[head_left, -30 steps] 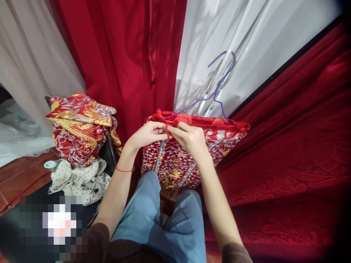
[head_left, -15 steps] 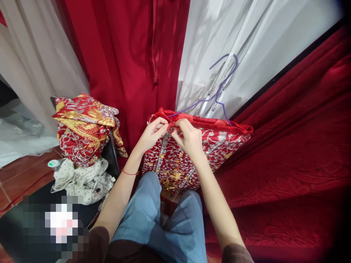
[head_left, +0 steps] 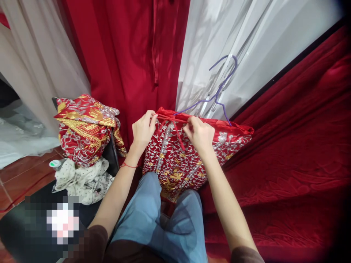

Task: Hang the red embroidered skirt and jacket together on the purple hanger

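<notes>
Several curtains (head_left: 123, 62) hang behind the embroidered garment (head_left: 178, 164) and black chair (head_left: 87, 212).

Blue trousers (head_left: 149, 219) are covering both legs, the cloth creasing softly at the lap. Just below the trousers, a dark brown top (head_left: 131, 252) is showing. Its short sleeves (head_left: 97, 239) are flanking the trousers, leaving both forearms (head_left: 115, 199) bare. Beyond the trousers, a bracelet (head_left: 129, 166) (thin and red, like cord) is circling the wrist of the left hand (head_left: 144, 129).
</notes>
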Tool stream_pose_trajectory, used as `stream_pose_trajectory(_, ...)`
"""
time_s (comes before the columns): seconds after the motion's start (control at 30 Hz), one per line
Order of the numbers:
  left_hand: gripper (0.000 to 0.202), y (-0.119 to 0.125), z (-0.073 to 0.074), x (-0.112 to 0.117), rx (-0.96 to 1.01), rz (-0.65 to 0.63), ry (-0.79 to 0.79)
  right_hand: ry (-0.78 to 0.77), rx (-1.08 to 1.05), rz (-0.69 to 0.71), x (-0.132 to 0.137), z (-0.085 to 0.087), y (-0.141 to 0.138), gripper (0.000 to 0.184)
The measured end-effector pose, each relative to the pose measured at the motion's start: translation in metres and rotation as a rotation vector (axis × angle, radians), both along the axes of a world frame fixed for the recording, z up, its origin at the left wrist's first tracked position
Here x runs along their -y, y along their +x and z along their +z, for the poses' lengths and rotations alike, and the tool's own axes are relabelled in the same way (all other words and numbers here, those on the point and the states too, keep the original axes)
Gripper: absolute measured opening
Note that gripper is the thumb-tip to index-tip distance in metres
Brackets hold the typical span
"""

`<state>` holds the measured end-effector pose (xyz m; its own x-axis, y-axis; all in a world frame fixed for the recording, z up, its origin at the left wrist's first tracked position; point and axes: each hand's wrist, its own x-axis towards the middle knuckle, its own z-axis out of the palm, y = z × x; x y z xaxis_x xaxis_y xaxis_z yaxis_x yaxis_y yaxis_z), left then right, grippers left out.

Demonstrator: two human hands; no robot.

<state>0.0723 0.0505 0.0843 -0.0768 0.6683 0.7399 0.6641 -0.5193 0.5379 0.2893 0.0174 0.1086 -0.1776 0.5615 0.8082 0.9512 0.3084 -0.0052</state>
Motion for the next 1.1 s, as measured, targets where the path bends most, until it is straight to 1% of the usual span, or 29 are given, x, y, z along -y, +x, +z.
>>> stream_pose_trajectory(0.1,0.024,-0.006,0.003,-0.003,-0.048,0.062,0.056,0.007,0.036,-0.049,-0.001,0.002,0.001,0.015)
stream_pose_trajectory(0.17,0.026,-0.010,0.004,-0.006,-0.074,0.076,0.092,0.020,0.051,-0.087,0.000,0.003,0.001,0.015)
stream_pose_trajectory(0.23,0.026,-0.013,0.006,-0.008,-0.107,0.039,0.110,0.013,0.082,-0.069,0.004,0.006,0.004,0.015)
stream_pose_trajectory(0.3,0.023,-0.019,0.011,-0.012,-0.123,-0.074,0.125,-0.002,0.144,0.008,0.012,0.011,0.016,0.015)
stream_pose_trajectory(0.37,0.026,-0.026,0.017,-0.018,-0.132,-0.214,0.135,0.004,0.191,0.032,0.021,0.019,0.039,0.020)
stream_pose_trajectory(0.47,0.033,-0.034,0.031,-0.029,-0.222,-0.358,0.114,-0.007,0.205,-0.085,0.031,0.033,0.086,0.033)
stream_pose_trajectory(0.53,0.035,-0.035,0.041,-0.036,-0.318,-0.426,0.093,-0.104,0.237,-0.123,0.034,0.040,0.120,0.034)
stream_pose_trajectory(0.63,0.040,-0.028,0.057,-0.041,-0.455,-0.494,0.085,-0.256,0.325,-0.104,0.038,0.044,0.159,0.035)
stream_pose_trajectory(0.7,0.037,-0.021,0.065,-0.040,-0.575,-0.448,0.066,-0.272,0.408,-0.127,0.043,0.042,0.173,0.034)
stream_pose_trajectory(0.8,0.030,-0.014,0.075,-0.035,-0.736,-0.245,-0.025,-0.234,0.553,-0.204,0.055,0.040,0.177,0.029)
stream_pose_trajectory(0.87,0.029,-0.014,0.081,-0.035,-0.788,-0.132,-0.075,-0.210,0.613,-0.197,0.064,0.042,0.177,0.026)
stream_pose_trajectory(0.9,0.028,-0.015,0.083,-0.036,-0.798,-0.104,-0.085,-0.193,0.623,-0.163,0.069,0.044,0.177,0.026)
stream_pose_trajectory(0.97,0.026,-0.020,0.087,-0.041,-0.785,-0.091,-0.084,-0.151,0.606,-0.067,0.076,0.050,0.181,0.025)
stream_pose_trajectory(1.03,0.024,-0.025,0.088,-0.047,-0.725,-0.120,-0.084,-0.128,0.544,0.014,0.081,0.056,0.186,0.028)
stream_pose_trajectory(1.1,0.023,-0.026,0.086,-0.051,-0.631,-0.160,-0.082,-0.146,0.460,0.045,0.083,0.060,0.189,0.033)
